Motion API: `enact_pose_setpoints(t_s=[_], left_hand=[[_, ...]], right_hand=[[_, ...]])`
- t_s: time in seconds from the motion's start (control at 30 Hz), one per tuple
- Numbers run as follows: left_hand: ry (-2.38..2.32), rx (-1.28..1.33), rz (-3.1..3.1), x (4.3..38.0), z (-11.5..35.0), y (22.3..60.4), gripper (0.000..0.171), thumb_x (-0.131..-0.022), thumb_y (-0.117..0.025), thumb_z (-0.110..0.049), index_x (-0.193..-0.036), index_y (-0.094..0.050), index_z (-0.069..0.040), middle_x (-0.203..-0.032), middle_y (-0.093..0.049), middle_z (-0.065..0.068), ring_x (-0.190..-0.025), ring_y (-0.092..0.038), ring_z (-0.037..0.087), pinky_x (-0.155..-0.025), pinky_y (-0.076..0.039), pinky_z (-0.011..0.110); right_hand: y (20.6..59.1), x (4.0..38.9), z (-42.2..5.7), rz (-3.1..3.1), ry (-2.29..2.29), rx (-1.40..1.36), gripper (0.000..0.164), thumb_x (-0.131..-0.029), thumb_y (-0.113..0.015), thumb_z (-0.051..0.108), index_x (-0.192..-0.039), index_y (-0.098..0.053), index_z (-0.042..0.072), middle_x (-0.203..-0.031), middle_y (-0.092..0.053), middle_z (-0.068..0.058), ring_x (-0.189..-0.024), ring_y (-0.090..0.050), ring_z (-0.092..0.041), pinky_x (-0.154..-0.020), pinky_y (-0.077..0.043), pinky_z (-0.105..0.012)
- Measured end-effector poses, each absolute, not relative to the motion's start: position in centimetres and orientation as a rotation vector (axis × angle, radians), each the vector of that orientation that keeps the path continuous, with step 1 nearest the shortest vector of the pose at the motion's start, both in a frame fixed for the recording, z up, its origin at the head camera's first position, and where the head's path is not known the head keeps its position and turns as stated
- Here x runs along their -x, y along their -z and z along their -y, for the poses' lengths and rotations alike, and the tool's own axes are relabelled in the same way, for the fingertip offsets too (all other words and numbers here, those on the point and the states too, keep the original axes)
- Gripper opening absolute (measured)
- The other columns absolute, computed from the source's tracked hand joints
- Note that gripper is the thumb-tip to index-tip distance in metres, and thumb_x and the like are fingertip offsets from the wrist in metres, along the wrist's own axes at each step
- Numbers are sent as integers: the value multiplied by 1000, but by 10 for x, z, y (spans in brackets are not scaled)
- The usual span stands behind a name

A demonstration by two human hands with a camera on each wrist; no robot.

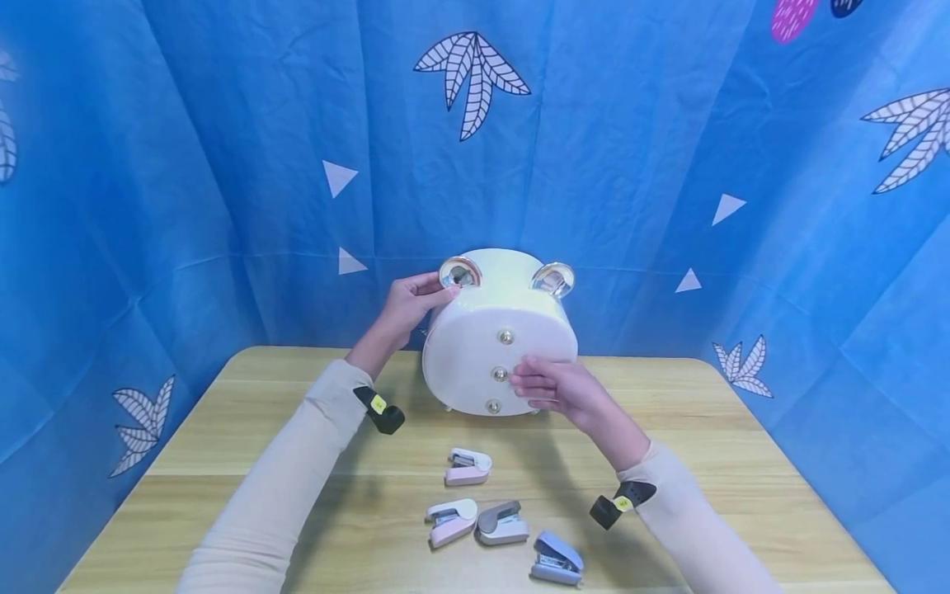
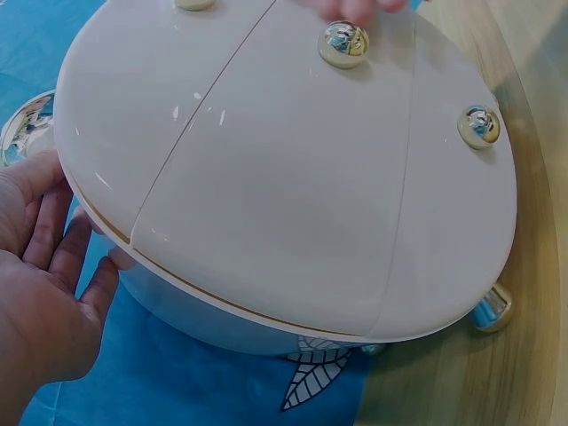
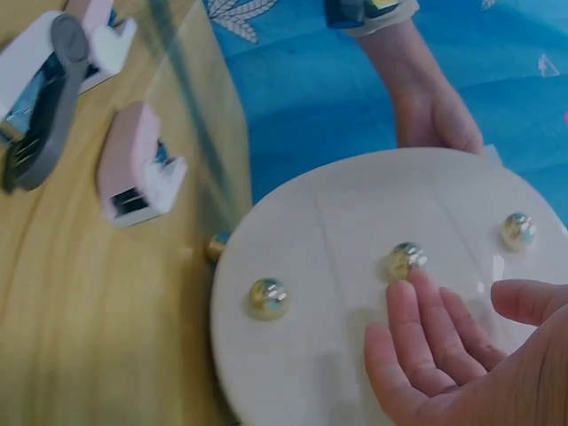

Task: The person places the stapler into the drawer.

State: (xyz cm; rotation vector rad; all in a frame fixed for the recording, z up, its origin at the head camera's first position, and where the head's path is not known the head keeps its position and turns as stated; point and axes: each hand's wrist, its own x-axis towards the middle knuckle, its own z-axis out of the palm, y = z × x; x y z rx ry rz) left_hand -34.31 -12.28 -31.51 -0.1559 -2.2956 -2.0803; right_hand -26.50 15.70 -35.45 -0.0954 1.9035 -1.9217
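Note:
A white, rounded drawer box point(image 1: 467, 355) with gold knobs down its front stands near the back of the table, two shiny round ears on top. Beside its upper left side is my left hand point(image 1: 411, 305), thumb near the left ear point(image 1: 460, 271) and loosely bent fingers along the box's side point(image 2: 53, 240). My right hand point(image 1: 552, 385) is in front of the box, fingers extended together. Its fingertips are close to the middle knob point(image 3: 406, 259); whether they touch it I cannot tell. Neither hand appears to hold anything.
Several mini staplers lie on the wooden table point(image 1: 297, 462) before the box: a pink-and-white one point(image 1: 467, 468), a second pink-and-white one point(image 1: 453, 522), a grey-and-white one point(image 1: 502, 524) and a blue one point(image 1: 557, 558). A blue patterned curtain point(image 1: 445, 190) hangs behind.

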Motion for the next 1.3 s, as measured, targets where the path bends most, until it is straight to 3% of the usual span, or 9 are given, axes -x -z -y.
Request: enact_pose_setpoints(t_s=[0.13,0.3,0.47,0.7,0.87,1.07,1.17,1.3], left_hand=[[2080,157,2291,343,123,315,50,-91,-78,-23,-136,-64,-6,-132,-68,19,-127,-62,29,-113,-46,43],[2074,172,2290,342,123,315,50,-91,-78,-23,-136,-64,-6,-132,-68,20,-126,-63,29,-112,-46,43],[2076,175,2296,341,123,316,49,-91,-78,-23,-136,-64,-6,-132,-68,19,-126,-63,29,-111,-47,43],[2075,173,2309,341,124,314,50,-92,-77,-24,-137,-64,-6,-133,-67,18,-127,-62,29,-112,-47,44],[2079,174,2309,341,124,314,51,-92,-77,-24,-137,-63,-6,-134,-67,18,-128,-62,30,-113,-46,44],[2078,175,2300,341,123,314,51,-92,-77,-23,-137,-63,-5,-133,-67,19,-127,-62,30,-113,-46,44],[2068,173,2299,341,122,314,51,-91,-78,-23,-137,-63,-5,-133,-68,19,-127,-63,30,-113,-46,43],[2052,161,2303,342,123,314,51,-91,-78,-23,-137,-64,-5,-133,-68,19,-127,-62,30,-113,-46,43]], right_hand=[[368,266,-158,-1882,1872,67,36,-105,-56,31,-125,-66,2,-112,-78,-7,-97,-75,-15,-92,-56,-35],[378,267,-152,-1780,1823,128,50,-107,-50,36,-138,-54,-2,-134,-67,-16,-120,-68,-25,-115,-41,-50],[377,269,-143,-1677,1798,143,58,-108,-44,41,-149,-43,0,-149,-55,-17,-135,-58,-29,-121,-32,-52],[372,271,-135,-1651,1823,71,47,-108,-46,38,-141,-51,4,-146,-59,-13,-131,-61,-25,-111,-44,-41],[373,270,-134,-1661,1836,58,33,-108,-48,34,-130,-59,12,-139,-65,-9,-126,-64,-22,-112,-42,-42],[375,268,-135,-1694,1815,80,36,-108,-48,36,-132,-59,12,-137,-67,-6,-120,-67,-19,-108,-44,-41],[375,265,-135,-1709,1802,105,34,-107,-49,35,-130,-61,13,-135,-69,-6,-119,-68,-19,-113,-42,-46],[374,260,-136,-1724,1800,134,33,-107,-51,32,-128,-62,10,-132,-70,-9,-122,-67,-24,-122,-30,-56]])
